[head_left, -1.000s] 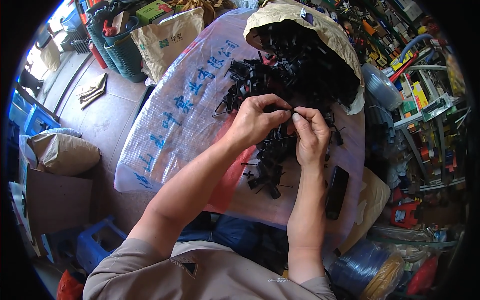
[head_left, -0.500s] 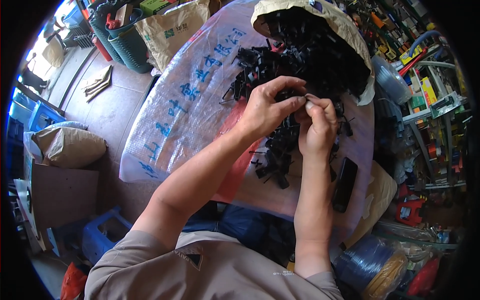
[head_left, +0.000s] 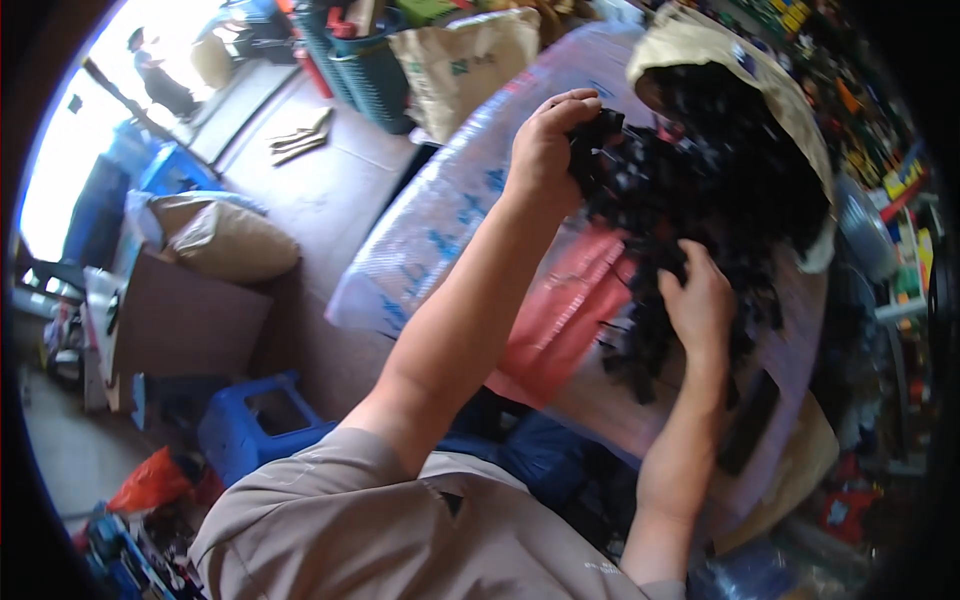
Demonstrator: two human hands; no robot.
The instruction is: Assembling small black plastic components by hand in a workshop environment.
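A heap of small black plastic parts point(head_left: 690, 170) spills from the mouth of a large cream sack point(head_left: 815, 130) onto the covered work surface. At the heap's far left edge is my left hand point(head_left: 543, 145), its fingers curled over beside black parts; whatever lies in its grip blends with the heap. My right hand point(head_left: 700, 300) hovers over or rests on the near part of the heap, thumb and fingers apart, with nothing visible between them. Blur hides the shape of single parts.
A translucent woven sheet point(head_left: 410, 245) with blue writing and a red strip point(head_left: 565, 310) lie under the heap. A dark oblong object point(head_left: 750, 420) rests at the right. Left are a blue stool point(head_left: 265, 425), a stuffed sack point(head_left: 235, 240) and a paper bag point(head_left: 465, 65). Crowded shelves point(head_left: 905, 290) flank the right.
My hands, together in a pinch before, have parted: the left went to the heap's far left edge, the right opened lower over the heap. The whole view has swung leftward.
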